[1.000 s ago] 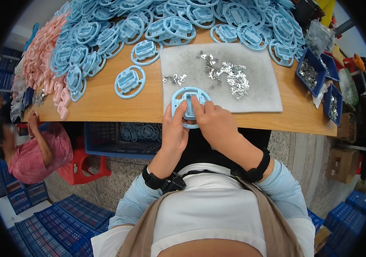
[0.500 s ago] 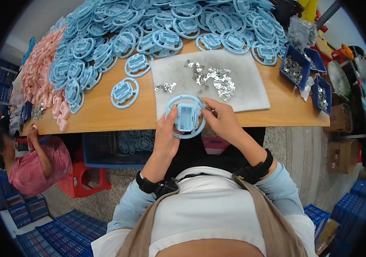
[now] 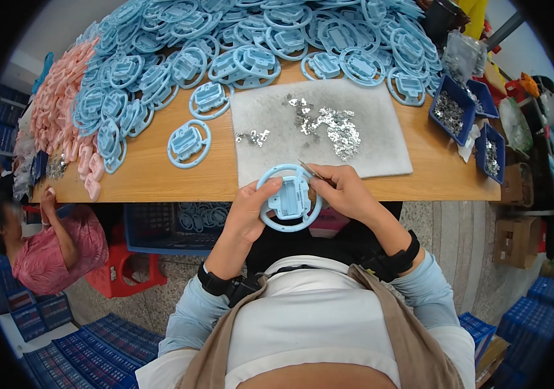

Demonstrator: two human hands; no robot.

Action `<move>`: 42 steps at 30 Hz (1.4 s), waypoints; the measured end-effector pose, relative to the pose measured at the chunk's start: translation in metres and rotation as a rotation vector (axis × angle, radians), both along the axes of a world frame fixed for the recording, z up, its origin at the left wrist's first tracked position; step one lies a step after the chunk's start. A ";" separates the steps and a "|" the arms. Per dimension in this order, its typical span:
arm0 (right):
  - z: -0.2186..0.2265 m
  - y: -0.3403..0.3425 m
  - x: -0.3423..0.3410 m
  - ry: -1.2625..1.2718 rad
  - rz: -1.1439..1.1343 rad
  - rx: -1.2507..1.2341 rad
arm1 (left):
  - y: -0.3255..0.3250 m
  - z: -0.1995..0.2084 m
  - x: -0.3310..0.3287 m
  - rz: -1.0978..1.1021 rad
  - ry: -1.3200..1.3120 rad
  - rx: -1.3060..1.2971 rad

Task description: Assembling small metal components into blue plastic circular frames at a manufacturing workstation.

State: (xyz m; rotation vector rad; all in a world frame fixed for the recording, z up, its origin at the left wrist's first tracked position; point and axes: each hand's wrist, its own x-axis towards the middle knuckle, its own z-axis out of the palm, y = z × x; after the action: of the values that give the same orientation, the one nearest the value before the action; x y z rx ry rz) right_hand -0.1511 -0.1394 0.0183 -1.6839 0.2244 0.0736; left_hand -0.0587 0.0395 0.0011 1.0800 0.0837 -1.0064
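Observation:
My left hand [image 3: 246, 209] is closed on the left side of a light blue plastic ring part [image 3: 291, 201], shaped like a toy steering wheel with a hollow rectangular box in its middle. It is held tilted just off the table's front edge. My right hand [image 3: 347, 193] pinches slim metal tweezers [image 3: 310, 170] at the ring's upper right, its fingers close against the rim. Whether the tweezers grip anything is too small to tell. Beyond my hands, small shiny metal plates [image 3: 342, 135] lie heaped on a white foam mat [image 3: 380, 152].
Blue ring parts [image 3: 254, 59] pile across the table's far side, with pink plastic parts [image 3: 63, 97] at the left. Blue bins [image 3: 452, 109] of metal pieces stand at the right. A blue crate [image 3: 150, 227] sits beneath the table. A person in pink [image 3: 63, 249] sits at left.
Both hands have drawn the blue ring part closer to my body and slightly right, from over the mat's front edge to off the table's edge. The tweezers stay at its upper right.

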 end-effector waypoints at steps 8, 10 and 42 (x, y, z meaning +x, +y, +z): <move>-0.022 -0.012 0.032 -0.209 -0.316 -0.669 | 0.001 0.006 0.008 0.122 -0.149 0.003; -0.031 -0.012 0.039 -0.289 -0.315 -0.847 | 0.004 0.004 0.010 0.072 -0.221 0.083; 0.018 -0.002 0.035 -0.393 -0.101 -0.514 | -0.028 0.008 0.017 0.037 -0.520 0.095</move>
State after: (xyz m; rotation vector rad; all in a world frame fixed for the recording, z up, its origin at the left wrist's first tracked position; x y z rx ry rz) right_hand -0.1165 -0.1409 0.0360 -2.1503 0.0284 -0.4210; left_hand -0.0421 0.0114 0.0094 1.3916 -0.2719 -0.6683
